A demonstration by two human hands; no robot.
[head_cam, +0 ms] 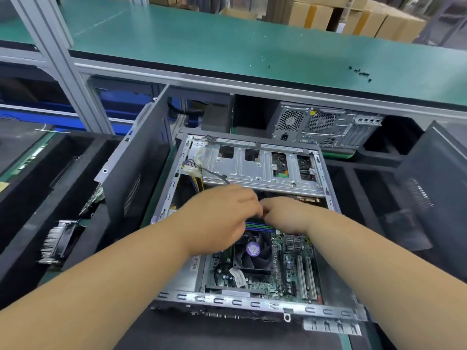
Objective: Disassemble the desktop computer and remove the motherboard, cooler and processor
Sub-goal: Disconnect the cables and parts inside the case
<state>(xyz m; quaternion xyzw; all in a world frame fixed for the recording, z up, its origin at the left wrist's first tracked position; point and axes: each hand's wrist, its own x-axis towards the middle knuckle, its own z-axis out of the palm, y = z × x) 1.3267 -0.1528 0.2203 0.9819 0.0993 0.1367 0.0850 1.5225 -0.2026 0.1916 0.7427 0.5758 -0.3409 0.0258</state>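
**Both hands at the memory slots, far side of the cooler**

We see the opened computer case lying flat on the bench, with the motherboard still seated in its near half and the cooler, a black fan with a purple label, still mounted on it. The processor is not visible; we judge it sits under the cooler.

Our left hand and right hand meet just beyond the cooler, over the blue and green memory slots. Their fingertips come together at a small point between them. The picture is blurred there, so we cannot tell whether either hand pinches something or only presses. The left hand's fingers look fairly straight and the right hand's fingers curl downward, but what they touch is hidden.

The relation that matters next: the memory slots run left to right, their long axis crossing in front of us, and they lie directly under the two hands, between the cooler on the near side and the metal drive cage on the far side. Each hand sits toward one end of that axis, so either can work a latch. The cooler lies just near of both hands, a little closer to the left.

To the left, a removed heatsink rests in a black tray.
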